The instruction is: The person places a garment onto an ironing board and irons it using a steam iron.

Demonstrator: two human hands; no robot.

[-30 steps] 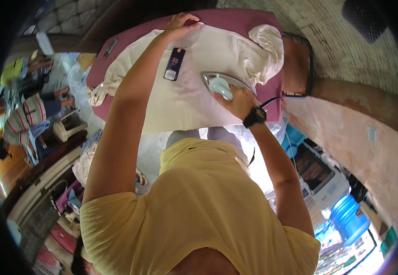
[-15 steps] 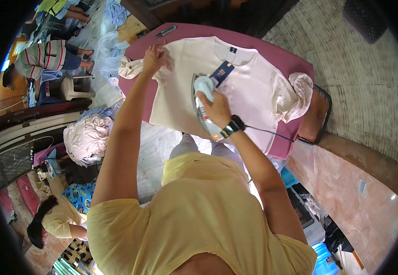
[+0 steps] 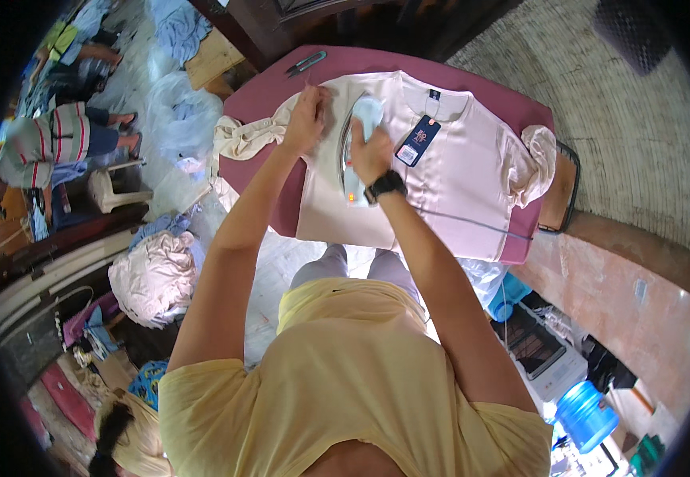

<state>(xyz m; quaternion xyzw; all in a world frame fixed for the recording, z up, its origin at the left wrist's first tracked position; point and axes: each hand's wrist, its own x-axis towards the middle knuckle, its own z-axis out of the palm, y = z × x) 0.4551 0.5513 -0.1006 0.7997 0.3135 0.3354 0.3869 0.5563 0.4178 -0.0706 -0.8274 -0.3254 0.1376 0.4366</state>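
Observation:
A pale pink shirt (image 3: pixel 456 183) with a dark blue hang tag (image 3: pixel 417 141) lies spread on a maroon ironing table (image 3: pixel 261 95). My right hand (image 3: pixel 370 155), a black watch on its wrist, grips the handle of a light blue iron (image 3: pixel 358 127) standing on the shirt near its left shoulder. My left hand (image 3: pixel 307 121) presses down the shirt's left shoulder, beside the bunched sleeve (image 3: pixel 241 139). The iron's cord (image 3: pixel 472 224) trails across the shirt to the right.
Scissors (image 3: pixel 305 63) lie on the table's far left corner. A pile of pale garments (image 3: pixel 150 274) sits on the floor at left. A seated person in a striped top (image 3: pixel 50 147) is at far left. A blue water jug (image 3: pixel 587 413) stands at lower right.
The view has swung, so the table sits more central. My right hand has slid the iron toward the shirt's left shoulder. My left hand stays on the shoulder by the sleeve.

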